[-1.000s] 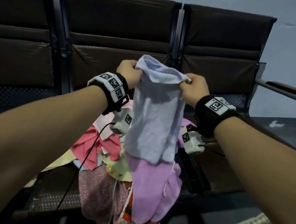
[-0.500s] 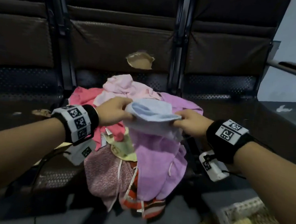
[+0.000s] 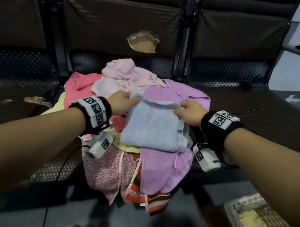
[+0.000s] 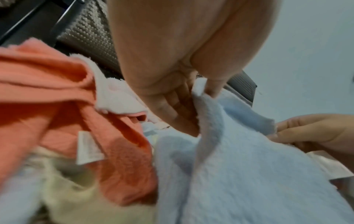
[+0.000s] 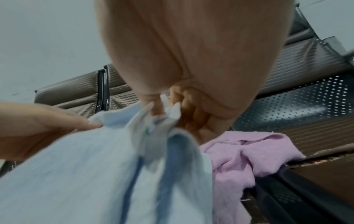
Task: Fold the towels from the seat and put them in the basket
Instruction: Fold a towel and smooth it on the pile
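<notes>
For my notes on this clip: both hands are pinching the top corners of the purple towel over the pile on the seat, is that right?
Not quite: the towel pinched by the left hand and right hand is the light blue towel, not purple. The purple towel lies beneath it in the pile, as the head view shows.

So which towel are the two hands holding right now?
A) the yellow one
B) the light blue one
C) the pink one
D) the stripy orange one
B: the left hand and the right hand each pinch a top corner of the light blue towel, which lies over the pile on the seat.
</notes>
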### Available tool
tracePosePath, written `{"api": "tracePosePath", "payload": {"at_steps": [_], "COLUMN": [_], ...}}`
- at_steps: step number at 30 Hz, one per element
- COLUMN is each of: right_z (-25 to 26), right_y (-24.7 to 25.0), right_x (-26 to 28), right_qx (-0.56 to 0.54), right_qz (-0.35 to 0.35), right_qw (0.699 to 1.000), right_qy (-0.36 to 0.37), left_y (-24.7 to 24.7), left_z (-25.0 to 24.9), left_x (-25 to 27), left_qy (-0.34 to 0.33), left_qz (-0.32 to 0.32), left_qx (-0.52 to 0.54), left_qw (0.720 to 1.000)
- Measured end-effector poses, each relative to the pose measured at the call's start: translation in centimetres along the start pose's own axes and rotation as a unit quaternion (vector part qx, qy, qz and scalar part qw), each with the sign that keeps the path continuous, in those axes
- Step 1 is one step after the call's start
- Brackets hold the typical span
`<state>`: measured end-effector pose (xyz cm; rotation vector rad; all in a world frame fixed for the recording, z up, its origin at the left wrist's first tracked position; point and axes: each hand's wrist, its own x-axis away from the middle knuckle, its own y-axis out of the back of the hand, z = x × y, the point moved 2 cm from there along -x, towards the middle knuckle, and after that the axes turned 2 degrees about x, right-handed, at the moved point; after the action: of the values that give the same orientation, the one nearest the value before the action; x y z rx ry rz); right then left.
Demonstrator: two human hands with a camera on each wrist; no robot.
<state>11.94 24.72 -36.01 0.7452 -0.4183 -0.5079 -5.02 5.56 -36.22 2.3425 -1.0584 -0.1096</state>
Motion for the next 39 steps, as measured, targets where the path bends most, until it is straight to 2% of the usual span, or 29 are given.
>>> {"api": "tracePosePath", "payload": {"at_steps": [2, 7, 10, 11, 12, 13, 15, 16, 19, 22, 24, 28, 30, 32, 36, 38, 39], "right_z": [-0.1, 0.0, 0.1, 0.0, -0.1, -0.5, -1.5, -2.2, -3.4, -3.0, -2.2, -1.5, -1.5, -1.8, -2.8, -2.3, -1.7], "right_y": [-0.4, -1.8, -2.4, -2.8, -3.3, -3.8, -5.1, -5.7, -6.3, -5.2, -4.3, -2.6, -2.1, -2.3, -3.4, -3.4, -3.4], "right_x": [-1.3, -3.5, -1.5, -0.5, 0.7, 1.8, 3.6, 4.2, 4.6, 4.1, 4.2, 4.8, 4.8, 4.3, 2.8, 2.8, 3.0], "right_qx": [0.009, 0.040, 0.089, 0.107, 0.125, 0.152, 0.222, 0.251, 0.265, 0.236, 0.213, 0.113, 0.050, 0.016, 0.106, 0.153, 0.160], "right_qz": [-0.036, -0.088, -0.110, -0.099, -0.072, -0.036, 0.028, 0.047, 0.046, -0.008, -0.034, -0.054, -0.051, -0.038, -0.045, -0.101, -0.120], "right_qw": [0.999, 0.995, 0.985, 0.978, 0.970, 0.963, 0.946, 0.939, 0.943, 0.953, 0.957, 0.977, 0.985, 0.990, 0.990, 0.972, 0.959], "right_qy": [0.001, -0.002, 0.100, 0.151, 0.194, 0.221, 0.234, 0.229, 0.199, 0.188, 0.194, 0.172, 0.156, 0.135, 0.084, 0.145, 0.199], "left_y": [-0.5, -1.7, -1.6, -1.4, -1.5, -1.6, -2.2, -2.3, -2.8, -3.3, -3.1, -1.6, -1.5, -1.8, -2.4, -2.4, -2.4], "left_z": [0.3, 1.9, 2.2, 2.1, 2.0, 1.9, 2.3, 2.7, 4.1, 4.9, 4.6, 3.2, 3.0, 3.3, 4.6, 4.9, 4.8], "left_x": [-2.0, -4.6, -3.4, -2.6, -1.7, -0.7, 1.3, 2.0, 3.4, 3.8, 3.9, 3.9, 3.8, 3.3, 1.9, 1.6, 1.6], "left_qy": [0.000, 0.036, -0.016, -0.051, -0.082, -0.103, -0.118, -0.122, -0.133, -0.157, -0.182, -0.186, -0.173, -0.132, -0.021, 0.016, 0.007], "left_qz": [-0.058, -0.106, -0.164, -0.158, -0.123, -0.063, 0.069, 0.109, 0.142, 0.105, 0.060, -0.005, -0.037, -0.050, -0.076, -0.089, -0.100], "left_qx": [-0.001, -0.081, -0.071, -0.061, -0.053, -0.046, -0.063, -0.111, -0.290, -0.358, -0.331, -0.171, -0.121, -0.091, -0.067, -0.050, -0.068], "left_qw": [0.998, 0.990, 0.984, 0.984, 0.988, 0.992, 0.989, 0.980, 0.937, 0.914, 0.924, 0.967, 0.977, 0.986, 0.995, 0.995, 0.993]}}
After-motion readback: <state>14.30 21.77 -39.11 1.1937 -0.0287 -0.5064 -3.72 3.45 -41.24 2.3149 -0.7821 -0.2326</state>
